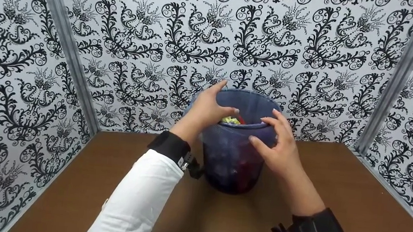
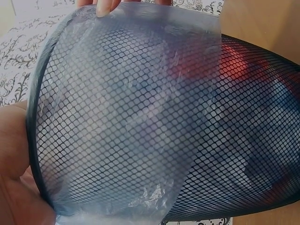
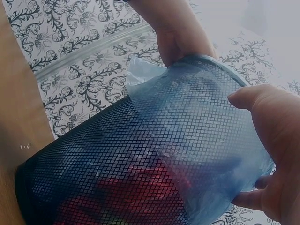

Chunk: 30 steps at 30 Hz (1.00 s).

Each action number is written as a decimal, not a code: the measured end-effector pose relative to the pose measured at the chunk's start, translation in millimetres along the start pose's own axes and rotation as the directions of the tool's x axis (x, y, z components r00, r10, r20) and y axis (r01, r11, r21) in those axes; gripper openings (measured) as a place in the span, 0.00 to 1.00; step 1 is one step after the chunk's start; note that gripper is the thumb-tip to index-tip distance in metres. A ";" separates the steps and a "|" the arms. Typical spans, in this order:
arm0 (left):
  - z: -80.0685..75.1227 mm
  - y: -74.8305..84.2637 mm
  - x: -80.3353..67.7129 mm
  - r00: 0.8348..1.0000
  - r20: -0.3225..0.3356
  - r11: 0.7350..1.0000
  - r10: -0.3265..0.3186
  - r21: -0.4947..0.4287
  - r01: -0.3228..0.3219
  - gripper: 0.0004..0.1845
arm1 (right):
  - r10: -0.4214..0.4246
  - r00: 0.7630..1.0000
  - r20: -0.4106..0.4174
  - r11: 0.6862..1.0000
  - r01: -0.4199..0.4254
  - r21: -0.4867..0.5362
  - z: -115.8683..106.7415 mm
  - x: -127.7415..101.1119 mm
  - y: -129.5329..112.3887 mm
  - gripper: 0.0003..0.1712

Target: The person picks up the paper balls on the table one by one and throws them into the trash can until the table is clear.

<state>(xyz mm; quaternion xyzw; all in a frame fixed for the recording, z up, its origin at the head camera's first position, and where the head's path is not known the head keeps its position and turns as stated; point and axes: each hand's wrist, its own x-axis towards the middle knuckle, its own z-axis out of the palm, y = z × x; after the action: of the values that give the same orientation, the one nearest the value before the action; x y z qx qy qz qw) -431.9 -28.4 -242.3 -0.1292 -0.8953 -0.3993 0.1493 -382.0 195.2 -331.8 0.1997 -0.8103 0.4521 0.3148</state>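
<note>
A dark mesh wastebasket point(image 1: 232, 163) stands upright on the table. A translucent plastic bin liner point(image 2: 126, 108) is folded over its rim and hangs down outside. Crumpled red point(image 3: 140, 187) and yellow-green point(image 1: 230, 120) pieces show inside. My left hand point(image 1: 207, 106) rests at the left part of the rim, index finger extended and thumb over the opening; the wrist views partly hide its fingers. At the right front, my right hand point(image 1: 282, 145) holds the liner at the rim, thumb outside and fingertips over the edge.
The brown wooden table point(image 1: 112, 171) lies beneath the basket. White panels with black scrollwork point(image 1: 141, 50) enclose the back and sides, joined by grey corner posts point(image 1: 72, 52). Black wrist straps point(image 1: 170, 144) sit over white sleeves.
</note>
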 end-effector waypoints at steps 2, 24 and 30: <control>0.2 0.5 -0.1 1.000 -0.001 1.000 -0.003 0.003 0.003 0.54 | 0.001 1.000 0.004 1.000 -0.001 -0.002 -0.4 -0.1 0.4 0.31; -2.7 -14.5 -8.3 0.877 -0.271 0.913 0.397 0.210 -0.348 0.09 | -0.011 1.000 0.019 0.999 0.012 -0.039 -4.9 5.6 -1.0 0.40; -23.7 -34.9 -13.1 0.857 -0.287 0.886 0.429 0.317 -0.337 0.11 | 0.018 1.000 -0.012 0.994 -0.020 -0.111 -30.9 15.9 -5.5 0.42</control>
<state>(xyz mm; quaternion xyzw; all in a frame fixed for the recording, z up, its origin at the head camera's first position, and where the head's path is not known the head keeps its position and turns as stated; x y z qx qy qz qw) -428.2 -70.4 -255.7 -0.2131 -0.8540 -0.2591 0.3977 -380.0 218.3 -305.3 0.1716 -0.8344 0.4103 0.3256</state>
